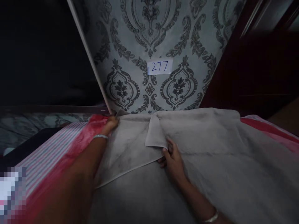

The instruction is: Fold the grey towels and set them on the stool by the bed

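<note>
A grey towel (210, 149) lies spread over a bed with a red, striped cover (53, 149). My left hand (111, 123) reaches to the far left corner of the towel and its fingers are closed on that corner, at the bed's far edge. My right hand (172, 157) is in the middle of the towel, fingers curled and pinching a folded-over flap (155, 132) of the same towel at its lower edge. A bangle sits on each wrist.
A wall with grey damask wallpaper (149, 37) rises behind the bed, with a white label reading 277 (160, 66). Dark furniture (261, 62) stands at right. A white rod (86, 49) leans at left. Dark space fills the left.
</note>
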The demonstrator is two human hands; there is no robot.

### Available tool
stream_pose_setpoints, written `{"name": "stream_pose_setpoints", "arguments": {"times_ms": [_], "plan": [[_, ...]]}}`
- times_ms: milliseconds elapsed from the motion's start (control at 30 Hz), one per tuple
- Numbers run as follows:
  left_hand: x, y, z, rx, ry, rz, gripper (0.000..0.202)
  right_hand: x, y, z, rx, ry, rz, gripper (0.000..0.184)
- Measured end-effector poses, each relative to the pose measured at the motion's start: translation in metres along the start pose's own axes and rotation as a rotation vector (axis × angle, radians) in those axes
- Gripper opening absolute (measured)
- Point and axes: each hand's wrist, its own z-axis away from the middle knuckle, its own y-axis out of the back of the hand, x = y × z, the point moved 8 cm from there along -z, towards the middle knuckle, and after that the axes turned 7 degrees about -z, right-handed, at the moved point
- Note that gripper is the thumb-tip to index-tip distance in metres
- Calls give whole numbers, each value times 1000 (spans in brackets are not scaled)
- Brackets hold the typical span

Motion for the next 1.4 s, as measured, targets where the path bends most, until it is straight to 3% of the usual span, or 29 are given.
{"name": "stream_pose_setpoints", "arguments": {"times_ms": [100,200,300,367,433,533,633,700,800,900,1000,1133,1267,1400], "plan": [[27,15,55,-52,-186,-58,47,-1,0,-1,3,12,-9,73],[61,12,159,-270,-614,-91,45,0,-2,-2,-2,12,14,64],[55,9,254,-396,-735,-198,67,1,-2,-4,12,0,94,52],[40,11,286,-377,-707,-259,64,1,0,-8,30,-19,185,50],[21,14,292,-327,-601,-319,56,-3,-1,-16,7,-33,303,42],[1,20,280,-281,-451,-360,50,-27,-16,-39,-91,32,409,10],[-10,31,263,-243,-350,-267,41,-62,-57,-70,-158,131,362,17],[-24,41,251,-204,-227,-162,33,-75,-99,-85,-240,146,296,32],[-52,52,233,-137,-46,3,23,-68,-158,-87,-435,129,242,51],[-78,55,222,-86,49,127,18,-42,-173,-63,-557,248,414,55],[-88,52,221,-59,29,178,20,-13,-140,-21,-684,435,692,52],[-85,46,227,-59,16,135,26,1,-51,26,-735,564,1064,52],[-83,46,229,-54,77,37,18,-6,48,44,-624,499,1400,54],[-76,55,227,-41,106,4,15,-22,133,57,-402,388,1600,57]]}}
